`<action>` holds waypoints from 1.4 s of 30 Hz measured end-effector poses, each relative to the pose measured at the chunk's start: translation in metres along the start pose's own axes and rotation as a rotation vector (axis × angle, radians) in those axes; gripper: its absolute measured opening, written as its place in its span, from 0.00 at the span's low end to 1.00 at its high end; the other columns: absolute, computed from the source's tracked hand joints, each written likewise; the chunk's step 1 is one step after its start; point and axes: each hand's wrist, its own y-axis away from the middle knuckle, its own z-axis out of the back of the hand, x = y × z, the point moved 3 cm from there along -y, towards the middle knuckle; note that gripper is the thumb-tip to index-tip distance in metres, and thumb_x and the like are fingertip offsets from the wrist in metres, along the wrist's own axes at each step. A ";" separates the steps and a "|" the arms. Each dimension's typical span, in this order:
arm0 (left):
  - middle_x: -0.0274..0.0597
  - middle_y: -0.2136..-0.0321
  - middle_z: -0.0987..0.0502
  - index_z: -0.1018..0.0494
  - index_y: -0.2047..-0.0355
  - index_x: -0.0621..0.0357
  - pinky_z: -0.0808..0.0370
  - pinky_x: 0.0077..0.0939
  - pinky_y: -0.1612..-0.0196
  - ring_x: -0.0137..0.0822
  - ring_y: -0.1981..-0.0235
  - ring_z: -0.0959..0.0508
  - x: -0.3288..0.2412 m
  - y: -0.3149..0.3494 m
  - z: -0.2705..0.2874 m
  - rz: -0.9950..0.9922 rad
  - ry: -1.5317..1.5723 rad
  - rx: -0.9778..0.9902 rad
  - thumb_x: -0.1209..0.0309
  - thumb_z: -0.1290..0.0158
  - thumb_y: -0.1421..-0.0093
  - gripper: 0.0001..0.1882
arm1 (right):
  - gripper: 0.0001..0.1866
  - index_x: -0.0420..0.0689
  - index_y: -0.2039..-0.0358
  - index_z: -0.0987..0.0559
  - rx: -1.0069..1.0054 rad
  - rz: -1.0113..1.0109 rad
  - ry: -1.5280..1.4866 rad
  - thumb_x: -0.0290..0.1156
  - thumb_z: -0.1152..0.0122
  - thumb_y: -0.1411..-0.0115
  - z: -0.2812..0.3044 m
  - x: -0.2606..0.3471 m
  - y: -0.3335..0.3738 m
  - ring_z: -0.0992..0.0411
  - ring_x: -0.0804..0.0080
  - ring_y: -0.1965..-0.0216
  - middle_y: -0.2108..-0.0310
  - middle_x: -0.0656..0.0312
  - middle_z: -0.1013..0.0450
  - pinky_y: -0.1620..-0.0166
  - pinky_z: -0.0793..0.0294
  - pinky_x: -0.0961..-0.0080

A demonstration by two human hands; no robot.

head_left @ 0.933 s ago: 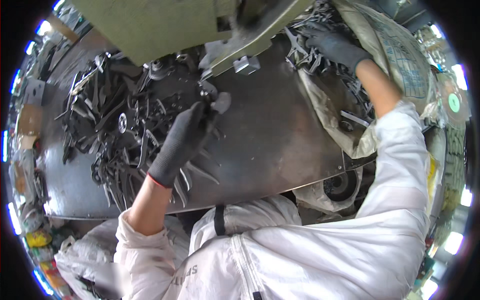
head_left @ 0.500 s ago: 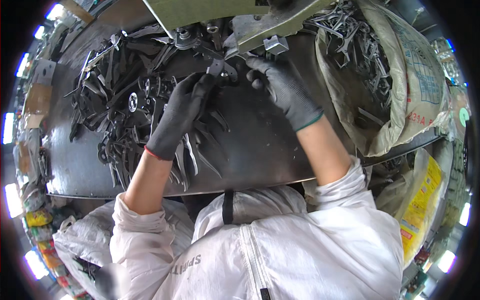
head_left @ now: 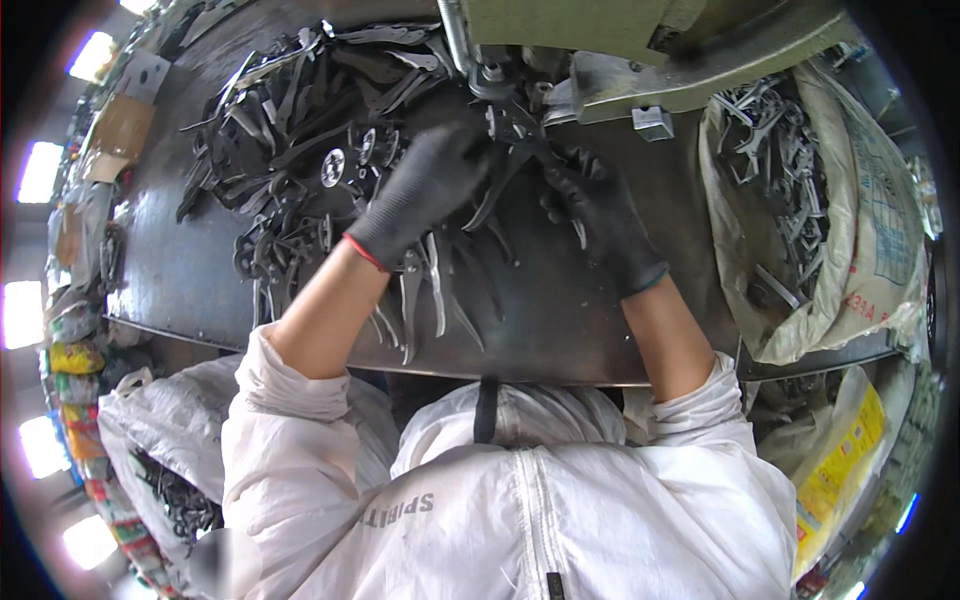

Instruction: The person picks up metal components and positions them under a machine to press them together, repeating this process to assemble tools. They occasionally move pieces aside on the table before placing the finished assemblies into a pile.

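2 dark-gloved hands meet over a dark metal table, just below a green machine. The left hand, its glove edged in red, is blurred, and whether its fingers are apart or clamped on anything cannot be told. The right hand, cuffed in green, has its fingers curled, the tips at the upper end of a dark curved metal part, which lies between the 2 hands at the machine's foot; whether they grip it cannot be told. A slim bright piece shows by the right palm. Left of the hands spreads a heap of dark metal parts with a holed disc. On the right an open sack holds pale metal parts; its outer side carries a block of blue print and, lower, larger red characters. Below it, a bag bears a yellow printed panel, too small to read. Grey capital lettering crosses the chest of the white jacket, appearing upside down.
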 end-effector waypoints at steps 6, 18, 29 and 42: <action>0.48 0.65 0.16 0.17 0.57 0.50 0.18 0.42 0.58 0.53 0.61 0.15 0.072 -0.013 0.103 0.220 -0.693 -0.126 0.65 0.47 0.36 0.11 | 0.15 0.34 0.48 0.25 -0.045 -0.088 -0.042 0.29 0.40 0.31 0.002 0.012 0.009 0.25 0.80 0.72 0.64 0.63 0.25 0.72 0.24 0.83; 0.48 0.51 0.17 0.22 0.44 0.51 0.20 0.37 0.52 0.50 0.52 0.16 0.138 0.030 0.151 0.442 -0.288 -0.170 0.64 0.46 0.33 0.18 | 0.11 0.40 0.51 0.23 -0.023 -0.147 0.029 0.31 0.39 0.30 -0.013 0.042 0.033 0.25 0.84 0.72 0.67 0.66 0.25 0.72 0.26 0.86; 0.39 0.58 0.18 0.25 0.46 0.62 0.22 0.22 0.60 0.28 0.62 0.18 0.039 0.064 0.124 0.523 0.979 -0.064 0.59 0.46 0.29 0.21 | 0.11 0.39 0.51 0.23 0.022 -0.204 -0.031 0.28 0.42 0.31 -0.001 0.011 0.022 0.26 0.83 0.73 0.68 0.68 0.26 0.73 0.26 0.87; 0.39 0.58 0.19 0.27 0.43 0.66 0.23 0.23 0.55 0.27 0.59 0.20 -0.092 0.014 -0.025 0.344 1.001 0.293 0.52 0.49 0.28 0.28 | 0.14 0.46 0.56 0.16 -0.412 0.358 0.625 0.30 0.44 0.40 0.105 0.032 -0.083 0.20 0.60 0.61 0.63 0.56 0.18 0.55 0.22 0.59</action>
